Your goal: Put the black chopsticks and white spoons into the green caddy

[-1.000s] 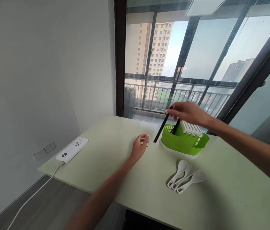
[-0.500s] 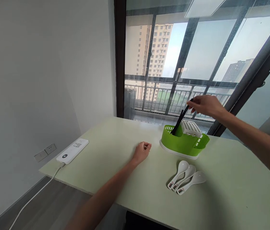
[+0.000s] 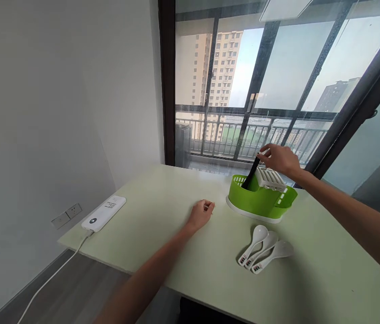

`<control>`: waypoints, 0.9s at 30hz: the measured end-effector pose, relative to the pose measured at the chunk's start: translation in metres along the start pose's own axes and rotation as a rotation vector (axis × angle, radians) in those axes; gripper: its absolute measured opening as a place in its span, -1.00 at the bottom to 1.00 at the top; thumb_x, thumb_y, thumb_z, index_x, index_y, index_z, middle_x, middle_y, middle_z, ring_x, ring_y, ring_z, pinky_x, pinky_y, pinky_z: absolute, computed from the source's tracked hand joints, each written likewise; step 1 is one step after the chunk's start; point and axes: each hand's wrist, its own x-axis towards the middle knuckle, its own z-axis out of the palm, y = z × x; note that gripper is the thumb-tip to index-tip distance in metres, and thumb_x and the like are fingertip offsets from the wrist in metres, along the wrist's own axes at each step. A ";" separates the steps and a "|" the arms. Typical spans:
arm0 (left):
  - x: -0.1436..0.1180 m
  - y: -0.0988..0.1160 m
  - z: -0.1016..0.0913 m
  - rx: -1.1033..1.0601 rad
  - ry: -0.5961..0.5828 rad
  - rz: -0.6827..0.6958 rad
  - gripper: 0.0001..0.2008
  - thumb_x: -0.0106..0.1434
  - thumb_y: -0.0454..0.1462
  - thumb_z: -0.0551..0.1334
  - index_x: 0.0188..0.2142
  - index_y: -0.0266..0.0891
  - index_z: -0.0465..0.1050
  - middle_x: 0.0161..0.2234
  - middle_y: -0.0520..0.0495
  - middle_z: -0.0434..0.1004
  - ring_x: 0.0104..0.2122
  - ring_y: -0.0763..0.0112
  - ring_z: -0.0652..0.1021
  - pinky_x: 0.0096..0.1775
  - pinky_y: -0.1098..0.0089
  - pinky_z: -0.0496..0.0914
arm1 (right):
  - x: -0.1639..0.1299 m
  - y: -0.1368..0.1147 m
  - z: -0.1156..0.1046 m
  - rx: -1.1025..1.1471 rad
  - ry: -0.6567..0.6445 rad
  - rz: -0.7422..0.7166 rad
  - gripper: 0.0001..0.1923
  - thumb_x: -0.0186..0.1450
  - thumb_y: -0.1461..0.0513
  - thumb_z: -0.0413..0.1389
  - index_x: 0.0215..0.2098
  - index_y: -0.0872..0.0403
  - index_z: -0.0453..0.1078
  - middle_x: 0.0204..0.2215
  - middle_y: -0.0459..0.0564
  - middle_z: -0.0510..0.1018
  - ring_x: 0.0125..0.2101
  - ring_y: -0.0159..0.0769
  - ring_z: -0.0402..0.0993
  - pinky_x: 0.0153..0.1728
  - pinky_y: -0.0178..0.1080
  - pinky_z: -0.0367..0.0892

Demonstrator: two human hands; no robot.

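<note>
Black chopsticks [image 3: 251,173] stand tilted in the left compartment of a green cutlery holder [image 3: 253,200] with a white base. My right hand [image 3: 279,158] is above the holder, thumb and fingertips pinched on the chopsticks' upper end. How many chopsticks are in the pinch cannot be made out. My left hand [image 3: 201,213] rests on the table left of the holder, fingers curled in, with nothing visible in them. Three white spoons [image 3: 269,248] lie fanned out in front of the holder, labels on their handles.
A white slatted rack [image 3: 270,179] tops the middle of the holder. On the left of the pale table [image 3: 163,225] lies a white power bank-like device [image 3: 105,213], its cable [image 3: 55,274] hanging over the edge. A window with dark frames is behind.
My right hand has moved down and left, lowering the chopsticks further into the holder. The sticks, spread apart before, now line up closely. My left hand stays in place.
</note>
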 end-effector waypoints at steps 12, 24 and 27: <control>0.001 -0.001 0.002 0.045 -0.005 0.023 -0.71 0.37 -0.08 0.16 -0.27 -0.23 0.52 -0.29 -0.11 0.65 -0.32 0.33 0.62 -0.23 0.38 0.45 | -0.078 -0.036 -0.025 -0.259 -0.347 -0.786 -0.75 0.44 0.13 0.02 -0.14 -0.07 0.54 -0.33 -0.07 0.70 -0.45 -0.30 0.56 -0.46 -0.30 0.16; 0.002 -0.002 0.003 0.091 -0.013 0.046 -0.71 0.38 -0.10 0.16 -0.27 -0.22 0.56 -0.26 -0.11 0.66 -0.30 0.34 0.62 -0.21 0.38 0.46 | -0.143 0.034 0.060 -0.192 -0.606 -0.561 -0.63 0.30 0.28 0.15 0.05 0.03 0.57 -0.04 0.17 0.65 -0.09 0.12 0.59 -0.14 -0.01 0.42; 0.001 -0.002 0.003 0.100 -0.016 0.052 -0.69 0.38 -0.08 0.15 -0.27 -0.21 0.57 -0.25 -0.11 0.67 -0.29 0.33 0.62 -0.21 0.39 0.46 | -0.143 0.041 0.074 -0.153 -0.627 -0.477 -0.62 0.34 0.24 0.09 0.08 0.02 0.56 -0.14 0.17 0.68 -0.14 0.13 0.60 -0.15 0.00 0.43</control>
